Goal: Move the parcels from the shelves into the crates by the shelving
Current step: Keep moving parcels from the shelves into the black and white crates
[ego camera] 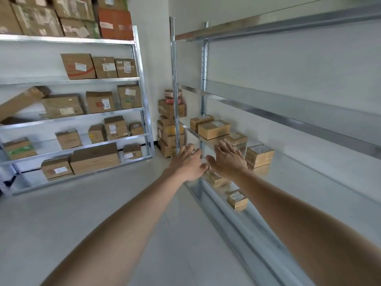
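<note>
Two bare forearms run up from the bottom of the frame and meet near the centre. The left grip (186, 163) and the right grip (226, 158) sit side by side, almost touching. Both are spread flat with straight fingers and have hold of nothing. They hover at the front edge of the shelf (299, 174) on the right of the frame.

The right grip is the nearer one to the parcels. A small parcel (237, 139) lies just past its fingertips and is partly hidden by them. It is up and slightly right of the grip. A square parcel (259, 155) stands near it at centre right, with bare shelf beyond. Further along, above the grips in the frame, lies a longer parcel (214, 129). Its long side seems to run along the shelf, which would suit one grip at each end. Another parcel (201, 120) sits close behind it.

The left grip is close to the steel post (175, 100), so there is little room on that side. Pulling straight back over the front edge looks like the free path. Below the grips, two low parcels (216, 180) sit on the shelf underneath.

A stack of boxes (170, 124) fills the far corner. Full far shelving (142, 93) fills the left of the frame. No crate shows.
</note>
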### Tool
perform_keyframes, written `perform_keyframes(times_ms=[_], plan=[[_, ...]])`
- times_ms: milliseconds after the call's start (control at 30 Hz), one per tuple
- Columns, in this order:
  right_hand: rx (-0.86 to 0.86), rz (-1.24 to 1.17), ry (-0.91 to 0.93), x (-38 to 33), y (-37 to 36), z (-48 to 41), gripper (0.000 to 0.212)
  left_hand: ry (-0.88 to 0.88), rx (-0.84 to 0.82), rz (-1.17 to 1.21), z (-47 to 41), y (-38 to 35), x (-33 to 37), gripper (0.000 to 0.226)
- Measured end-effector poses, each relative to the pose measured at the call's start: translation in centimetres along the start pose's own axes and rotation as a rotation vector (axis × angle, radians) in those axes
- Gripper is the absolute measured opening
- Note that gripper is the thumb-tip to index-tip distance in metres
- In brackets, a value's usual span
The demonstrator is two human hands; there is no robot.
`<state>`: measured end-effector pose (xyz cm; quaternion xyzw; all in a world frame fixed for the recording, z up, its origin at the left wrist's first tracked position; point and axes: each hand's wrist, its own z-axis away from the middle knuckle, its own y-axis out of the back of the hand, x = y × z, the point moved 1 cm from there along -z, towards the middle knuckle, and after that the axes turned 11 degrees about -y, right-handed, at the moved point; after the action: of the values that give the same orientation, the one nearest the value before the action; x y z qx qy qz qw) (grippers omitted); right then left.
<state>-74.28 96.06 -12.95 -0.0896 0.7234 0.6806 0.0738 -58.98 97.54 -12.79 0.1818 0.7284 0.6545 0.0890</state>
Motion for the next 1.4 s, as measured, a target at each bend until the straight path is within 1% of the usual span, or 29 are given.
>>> perform_keyframes(times_ms=[167,300,433,700,800,900,1000,1133,1200,1400], plan=[[-0.016,-0.021,0.041,-1.6,-0.6,-7.8,0.066,0.044,-0.005,-0.039,-5.4,0.8,-4.0,0.058],[-0.031,-0.041,0.068,-2.3,-0.7,-13.4,0.065,0.062,-0.001,-0.065,-9.7,1.3,-6.5,0.066],[-0.039,-0.061,0.100,-3.3,-1.1,-17.6,0.065,0.100,-0.006,-0.056,-13.1,1.1,-8.8,0.064],[-0.045,-0.047,0.124,-6.2,-3.5,-26.3,0.064,0.086,-0.017,-0.056,-20.4,-0.6,-15.6,0.069],[-0.047,-0.034,0.102,-7.9,-5.3,-31.1,0.064,0.057,-0.021,-0.049,-23.5,-1.3,-19.2,0.067],[-0.031,-0.028,0.072,-10.3,-7.1,-36.4,0.065,0.023,-0.027,-0.039,-27.1,-2.0,-23.9,0.059],[-0.042,-0.034,0.034,-12.8,-8.7,-41.1,0.064,0.011,-0.045,-0.040,-31.3,-2.6,-29.2,0.065],[-0.053,-0.042,-0.036,-15.7,-9.8,-47.1,0.068,-0.032,-0.080,-0.039,-36.6,-2.9,-35.6,0.073],[-0.050,-0.043,-0.052,-16.6,-10.2,-49.7,0.068,-0.059,-0.084,-0.042,-38.7,-2.9,-37.9,0.075],[-0.046,-0.008,-0.099,-18.2,-11.4,-57.4,0.067,-0.102,-0.105,-0.025,-45.0,-3.4,-42.8,0.072]])
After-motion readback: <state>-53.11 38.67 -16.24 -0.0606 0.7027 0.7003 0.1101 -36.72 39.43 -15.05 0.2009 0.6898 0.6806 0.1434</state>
